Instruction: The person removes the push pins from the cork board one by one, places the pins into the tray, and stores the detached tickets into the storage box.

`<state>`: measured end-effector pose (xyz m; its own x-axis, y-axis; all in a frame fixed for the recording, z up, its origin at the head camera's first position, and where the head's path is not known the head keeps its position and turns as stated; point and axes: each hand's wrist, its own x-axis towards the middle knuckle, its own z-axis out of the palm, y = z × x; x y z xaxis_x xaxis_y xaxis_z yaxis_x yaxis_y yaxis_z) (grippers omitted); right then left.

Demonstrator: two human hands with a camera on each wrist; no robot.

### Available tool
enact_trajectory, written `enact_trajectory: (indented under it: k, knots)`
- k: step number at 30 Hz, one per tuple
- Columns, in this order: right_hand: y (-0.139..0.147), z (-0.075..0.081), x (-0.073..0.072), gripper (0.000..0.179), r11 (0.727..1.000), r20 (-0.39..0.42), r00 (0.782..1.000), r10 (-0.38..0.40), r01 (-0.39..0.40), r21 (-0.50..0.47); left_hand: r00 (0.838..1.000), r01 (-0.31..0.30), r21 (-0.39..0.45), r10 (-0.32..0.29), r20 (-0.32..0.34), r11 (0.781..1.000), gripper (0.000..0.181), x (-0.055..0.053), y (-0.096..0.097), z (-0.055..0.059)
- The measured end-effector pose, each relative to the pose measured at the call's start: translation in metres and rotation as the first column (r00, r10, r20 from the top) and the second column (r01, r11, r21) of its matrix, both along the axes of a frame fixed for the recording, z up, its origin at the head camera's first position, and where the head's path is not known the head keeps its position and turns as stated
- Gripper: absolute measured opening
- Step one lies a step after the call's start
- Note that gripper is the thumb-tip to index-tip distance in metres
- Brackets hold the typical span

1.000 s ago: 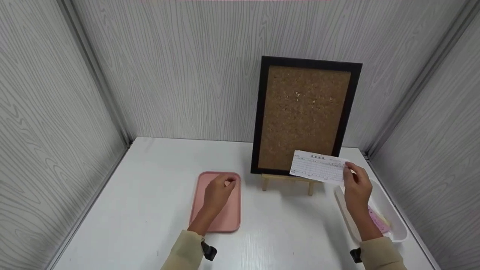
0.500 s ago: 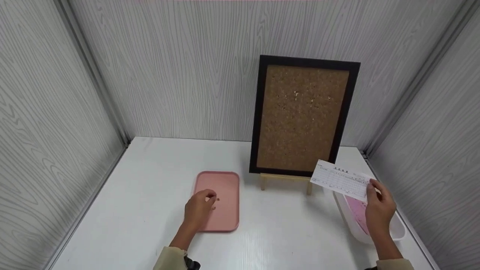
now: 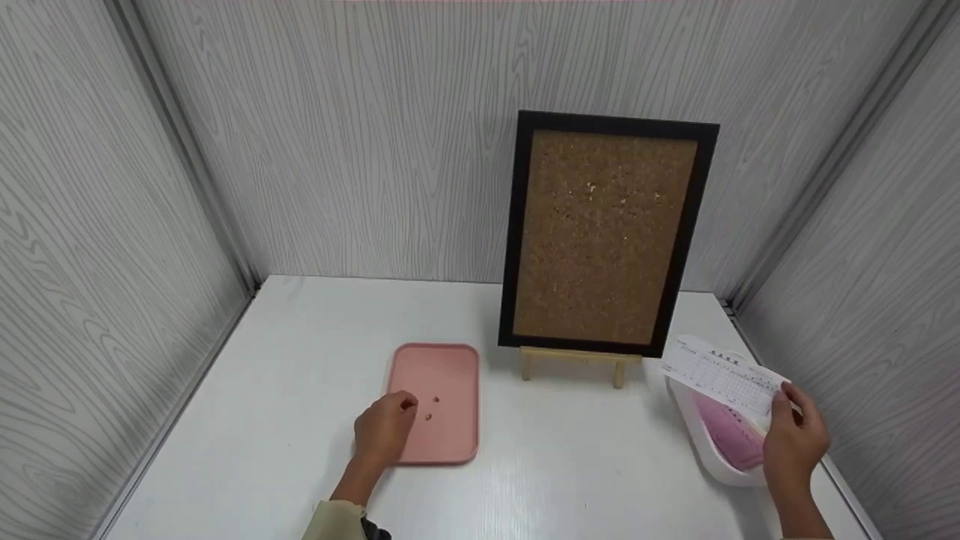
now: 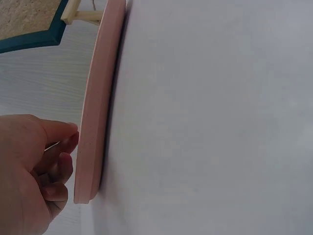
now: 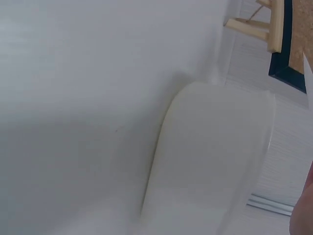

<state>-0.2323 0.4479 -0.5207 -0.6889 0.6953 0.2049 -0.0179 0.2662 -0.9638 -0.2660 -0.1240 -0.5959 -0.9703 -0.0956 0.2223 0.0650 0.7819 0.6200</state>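
Note:
My left hand (image 3: 384, 426) hovers over the left edge of a pink tray (image 3: 457, 442), its fingers loosely bent and no held thing visible; in the left wrist view the hand (image 4: 29, 171) is beside the tray's side wall (image 4: 95, 117). Two tiny metallic pieces, one (image 3: 428, 417) and another (image 3: 436, 400), lie in the tray, too small to identify. My right hand (image 3: 796, 435) pinches the right end of a white printed paper form (image 3: 720, 375) above a white plastic bin (image 3: 709, 461). Pink paper (image 3: 727, 431) lies inside that bin.
A black-framed corkboard (image 3: 607, 247) stands at the back on a small wooden easel (image 3: 585, 357), with several small shiny specks on its cork. Grey wood-patterned walls (image 3: 360, 150) enclose the white table (image 3: 315, 337) at the back and both sides.
My right hand has carried the paper form right and down, from in front of the corkboard to over the bin. My left hand has moved left, exposing the two tiny pieces on the tray.

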Motion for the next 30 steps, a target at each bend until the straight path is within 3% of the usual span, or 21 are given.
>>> enact_trajectory:
  k: [5,13,17,24,30]
  knots:
    - [0.011,-0.009,0.004,0.04,0.992,0.013,0.997,-0.078,0.076,0.1,1.0,0.007,-0.02,-0.007,-0.004,1.0,0.006,0.0,-0.002,-0.003]
    - [0.026,-0.016,0.008,0.038,0.977,0.021,0.985,-0.168,0.164,0.134,1.0,0.023,-0.044,-0.024,-0.01,0.999,0.006,-0.002,0.0,-0.006]
    - [0.031,-0.019,0.008,0.038,0.971,0.037,0.982,-0.185,0.177,0.159,0.999,0.033,-0.057,-0.034,-0.011,0.998,0.007,-0.003,0.001,-0.005]
    - [0.032,-0.026,0.004,0.035,0.943,-0.012,0.977,-0.214,0.209,0.258,0.997,0.065,-0.081,-0.067,-0.024,0.995,0.007,-0.002,0.001,-0.003]
    - [0.03,-0.029,-0.001,0.036,0.936,0.031,0.982,-0.184,0.166,0.311,0.996,0.076,-0.084,-0.079,-0.044,0.994,0.006,-0.002,0.002,-0.003]
